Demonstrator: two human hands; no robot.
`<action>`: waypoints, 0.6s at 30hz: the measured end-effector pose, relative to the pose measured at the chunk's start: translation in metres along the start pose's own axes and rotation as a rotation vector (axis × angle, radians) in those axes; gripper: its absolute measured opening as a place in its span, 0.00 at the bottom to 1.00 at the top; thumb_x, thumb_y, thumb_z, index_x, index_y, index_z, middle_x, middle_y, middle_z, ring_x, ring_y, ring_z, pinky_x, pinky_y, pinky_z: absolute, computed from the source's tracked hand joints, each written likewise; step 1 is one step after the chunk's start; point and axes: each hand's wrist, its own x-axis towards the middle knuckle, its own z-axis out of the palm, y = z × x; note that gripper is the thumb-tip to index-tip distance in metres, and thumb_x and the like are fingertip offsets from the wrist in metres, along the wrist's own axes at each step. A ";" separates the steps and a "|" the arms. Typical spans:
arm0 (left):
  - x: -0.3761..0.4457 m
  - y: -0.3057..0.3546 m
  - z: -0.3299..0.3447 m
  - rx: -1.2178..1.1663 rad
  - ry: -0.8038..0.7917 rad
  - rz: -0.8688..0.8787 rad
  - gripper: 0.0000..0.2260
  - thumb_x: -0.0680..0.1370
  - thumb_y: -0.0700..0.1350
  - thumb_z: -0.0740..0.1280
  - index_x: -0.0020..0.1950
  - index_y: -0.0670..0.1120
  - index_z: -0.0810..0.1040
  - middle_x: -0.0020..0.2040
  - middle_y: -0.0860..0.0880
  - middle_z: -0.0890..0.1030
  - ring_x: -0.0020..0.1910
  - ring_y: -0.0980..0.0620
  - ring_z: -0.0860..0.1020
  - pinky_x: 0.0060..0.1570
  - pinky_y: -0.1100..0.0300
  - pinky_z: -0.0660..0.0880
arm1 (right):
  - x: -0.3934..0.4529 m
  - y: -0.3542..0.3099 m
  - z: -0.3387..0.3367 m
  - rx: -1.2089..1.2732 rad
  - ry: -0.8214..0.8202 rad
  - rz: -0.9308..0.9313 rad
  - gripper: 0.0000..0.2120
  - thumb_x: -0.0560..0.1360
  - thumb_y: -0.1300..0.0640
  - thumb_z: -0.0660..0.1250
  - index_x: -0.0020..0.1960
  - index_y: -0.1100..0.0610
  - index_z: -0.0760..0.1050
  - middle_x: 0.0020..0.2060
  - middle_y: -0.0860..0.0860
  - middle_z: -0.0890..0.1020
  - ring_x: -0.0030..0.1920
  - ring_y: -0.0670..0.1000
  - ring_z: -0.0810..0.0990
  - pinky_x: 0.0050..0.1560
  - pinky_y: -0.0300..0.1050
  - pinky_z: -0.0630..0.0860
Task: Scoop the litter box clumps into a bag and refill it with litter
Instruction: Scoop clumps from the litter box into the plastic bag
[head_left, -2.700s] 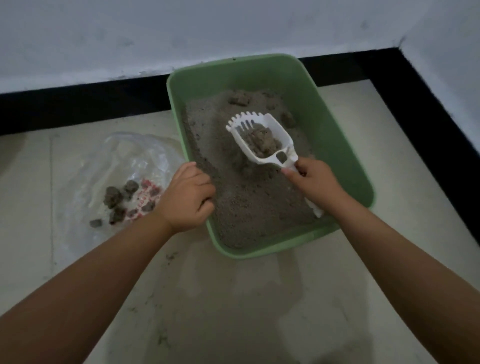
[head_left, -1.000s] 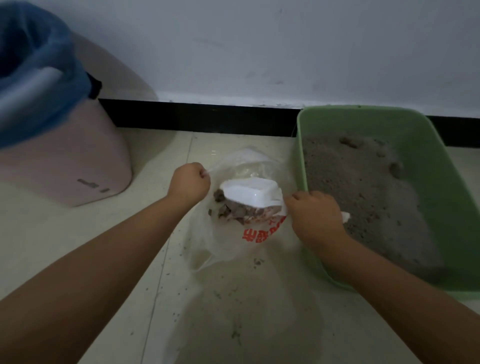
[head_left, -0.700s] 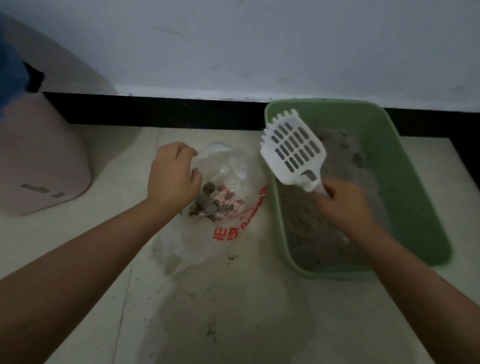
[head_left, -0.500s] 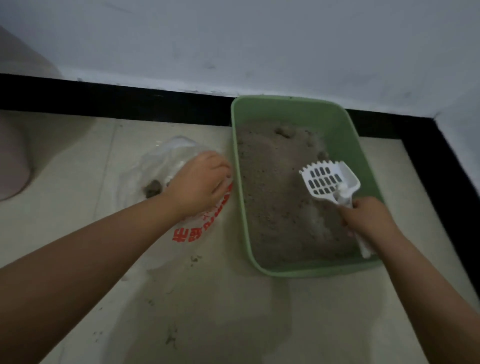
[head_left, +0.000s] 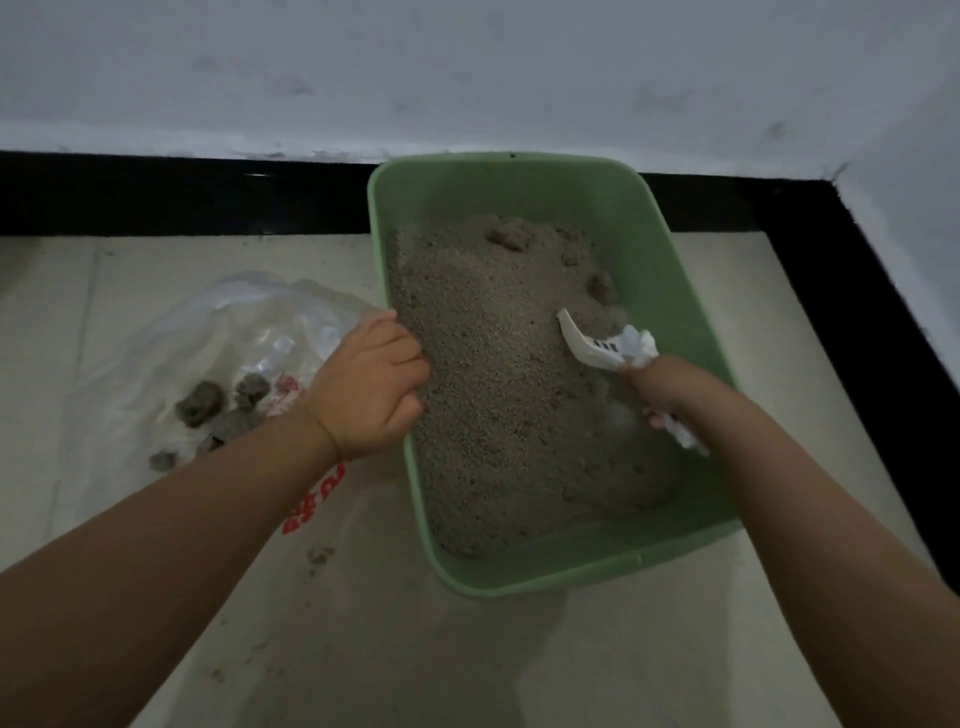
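Litter box (head_left: 670, 244), on floor by wall: right hand (head_left: 657, 382) grips scoop (head_left: 589, 345), dug in at 3 o'clock. Left hand (head_left: 371, 389) curled at rim, grip unclear. Advice: slide under clump (head_left: 600, 286), lift level.

We see open floor (head_left: 467, 665) in front of the litter box (head_left: 649, 249). The wall (head_left: 467, 78) closes off its far side, and a corner wall hems its right. On its left our left hand (head_left: 369, 395) and the bag (head_left: 218, 338) crowd the rim. The scoop (head_left: 592, 348) occupies the litter's right side; the litter's middle lies open.
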 end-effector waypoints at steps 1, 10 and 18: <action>0.000 -0.001 0.002 -0.002 0.014 0.009 0.14 0.67 0.43 0.53 0.28 0.39 0.73 0.27 0.43 0.71 0.36 0.49 0.61 0.56 0.54 0.62 | 0.007 -0.007 -0.001 -0.011 -0.005 0.007 0.18 0.82 0.55 0.51 0.70 0.59 0.60 0.31 0.53 0.66 0.24 0.50 0.67 0.13 0.24 0.57; 0.003 -0.006 0.009 0.004 0.062 0.069 0.14 0.67 0.44 0.54 0.29 0.39 0.74 0.28 0.43 0.72 0.38 0.48 0.63 0.58 0.53 0.62 | 0.082 -0.027 0.019 -0.312 0.091 -0.220 0.24 0.81 0.55 0.48 0.76 0.53 0.46 0.56 0.66 0.73 0.34 0.55 0.74 0.31 0.44 0.71; 0.004 -0.006 0.010 0.027 0.048 0.083 0.13 0.66 0.44 0.54 0.29 0.40 0.74 0.28 0.43 0.72 0.38 0.48 0.63 0.57 0.52 0.62 | 0.097 -0.010 0.022 -0.423 0.263 -0.353 0.21 0.82 0.54 0.51 0.64 0.70 0.67 0.57 0.68 0.76 0.58 0.65 0.75 0.55 0.52 0.70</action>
